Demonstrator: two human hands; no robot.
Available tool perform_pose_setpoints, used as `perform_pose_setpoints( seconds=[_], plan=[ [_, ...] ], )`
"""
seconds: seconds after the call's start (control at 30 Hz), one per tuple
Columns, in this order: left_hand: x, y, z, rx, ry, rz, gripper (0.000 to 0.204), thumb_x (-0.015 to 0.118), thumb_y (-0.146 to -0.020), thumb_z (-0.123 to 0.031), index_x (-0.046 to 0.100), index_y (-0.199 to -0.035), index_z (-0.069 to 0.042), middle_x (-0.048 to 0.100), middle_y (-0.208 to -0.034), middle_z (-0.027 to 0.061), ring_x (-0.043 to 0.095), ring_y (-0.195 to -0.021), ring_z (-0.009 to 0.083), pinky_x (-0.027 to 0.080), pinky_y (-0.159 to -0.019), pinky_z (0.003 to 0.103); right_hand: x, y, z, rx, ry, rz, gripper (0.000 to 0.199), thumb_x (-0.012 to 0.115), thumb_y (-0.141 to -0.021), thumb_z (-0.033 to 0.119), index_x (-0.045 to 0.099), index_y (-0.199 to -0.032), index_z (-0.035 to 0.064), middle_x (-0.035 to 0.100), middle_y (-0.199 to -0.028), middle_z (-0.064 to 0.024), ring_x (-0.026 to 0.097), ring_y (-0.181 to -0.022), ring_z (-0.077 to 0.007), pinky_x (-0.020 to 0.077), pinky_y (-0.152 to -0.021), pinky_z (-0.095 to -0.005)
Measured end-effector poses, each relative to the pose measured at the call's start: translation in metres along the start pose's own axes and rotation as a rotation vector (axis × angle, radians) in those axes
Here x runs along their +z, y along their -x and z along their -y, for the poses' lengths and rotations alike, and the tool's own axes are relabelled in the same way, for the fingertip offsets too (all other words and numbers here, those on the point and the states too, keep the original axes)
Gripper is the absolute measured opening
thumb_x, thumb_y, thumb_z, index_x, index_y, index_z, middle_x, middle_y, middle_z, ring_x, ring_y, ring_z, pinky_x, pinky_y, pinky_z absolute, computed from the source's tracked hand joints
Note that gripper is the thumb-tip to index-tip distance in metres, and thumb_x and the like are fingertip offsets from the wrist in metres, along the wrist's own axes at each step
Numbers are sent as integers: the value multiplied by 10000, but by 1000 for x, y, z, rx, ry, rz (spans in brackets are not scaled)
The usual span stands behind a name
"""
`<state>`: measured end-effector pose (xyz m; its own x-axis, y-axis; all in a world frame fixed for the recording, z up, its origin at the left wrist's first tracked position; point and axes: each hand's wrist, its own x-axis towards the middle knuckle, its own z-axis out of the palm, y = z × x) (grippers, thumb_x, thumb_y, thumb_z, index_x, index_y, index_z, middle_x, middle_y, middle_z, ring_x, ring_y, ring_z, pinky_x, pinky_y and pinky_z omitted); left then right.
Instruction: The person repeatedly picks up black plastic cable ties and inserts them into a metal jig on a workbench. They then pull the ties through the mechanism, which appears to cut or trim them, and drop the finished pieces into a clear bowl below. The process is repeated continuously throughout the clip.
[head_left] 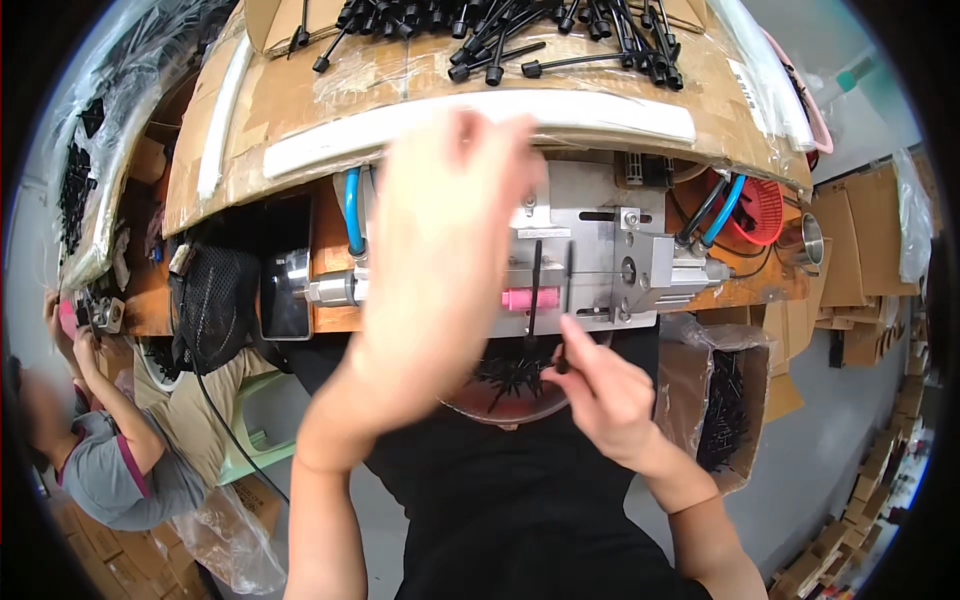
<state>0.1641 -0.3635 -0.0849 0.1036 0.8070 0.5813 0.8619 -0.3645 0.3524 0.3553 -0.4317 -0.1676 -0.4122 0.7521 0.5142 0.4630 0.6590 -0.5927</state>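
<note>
My left hand [450,190] is raised over the metal fixture [590,265], reaching to the white strip on the cardboard edge; motion smears its fingers, so its grip cannot be told. My right hand [607,395] is closed in a pinch on the thick end of a thin black rod [569,275], which points away from me. Left of it, another black rod [536,285] stretches across a pink cylinder [517,299] on the fixture. Below, a bowl [530,412] near my lap holds several black rods, partly hidden by my left forearm.
Black rods with thick heads [500,45] lie heaped on the cardboard [370,75]. Blue air hoses [353,210] flank the fixture. At right are a red basket [758,212], a metal cup [803,243] and a box of rods [722,410]. A co-worker [130,450] sits at left.
</note>
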Motion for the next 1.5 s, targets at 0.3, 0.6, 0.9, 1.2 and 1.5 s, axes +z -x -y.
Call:
perform_pose_setpoints(
  seconds=[0.3, 0.6, 0.9, 1.2, 1.5],
  plan=[
    [-16, -77, 63, 56, 293, 390, 148, 671, -888, -118, 683, -1009, -35, 618, -917, 59, 590, -815, 137, 481, -750, 286, 25, -5, -4, 34, -19, 82, 658, 799, -693, -32, 562, -1306, -46, 671, -853, -141, 619, -633, -220, 516, -585, -323],
    [-78, -68, 80, -354, 967, 210, 230, 653, -833, -3, 634, -1061, 7, 598, -926, 117, 571, -916, 248, 468, -849, 320, -42, -144, -9, -315, 371, -91, 253, 706, -807, 0, 707, -1057, 44, 724, -910, -103, 670, -685, -187, 524, -597, -292],
    [-10, 95, -16, -41, 216, 93, 675, 715, -684, 95, 548, -1334, 27, 588, -947, 97, 548, -831, 226, 471, -780, 344, -58, -232, -36, -331, 285, -20, 136, 679, -841, 79, 709, -949, 3, 698, -775, -158, 686, -677, -243, 518, -612, -315],
    [-2, 91, -7, -37, 311, -76, 424, 747, -656, 96, 665, -1058, -12, 618, -954, 107, 594, -853, 269, 491, -747, 361, -65, -228, -39, -286, 482, 184, 179, 685, -831, 102, 694, -998, 37, 705, -895, -119, 673, -790, -296, 526, -725, -368],
    [-21, 61, 17, 34, 309, -120, 307, 753, -668, 62, 685, -951, -36, 643, -935, 77, 606, -829, 249, 499, -729, 338, -61, -205, -8, -553, 1, 296, 91, 706, -777, 87, 631, -818, 58, 629, -876, -95, 615, -863, -273, 474, -753, -378]
  ],
)
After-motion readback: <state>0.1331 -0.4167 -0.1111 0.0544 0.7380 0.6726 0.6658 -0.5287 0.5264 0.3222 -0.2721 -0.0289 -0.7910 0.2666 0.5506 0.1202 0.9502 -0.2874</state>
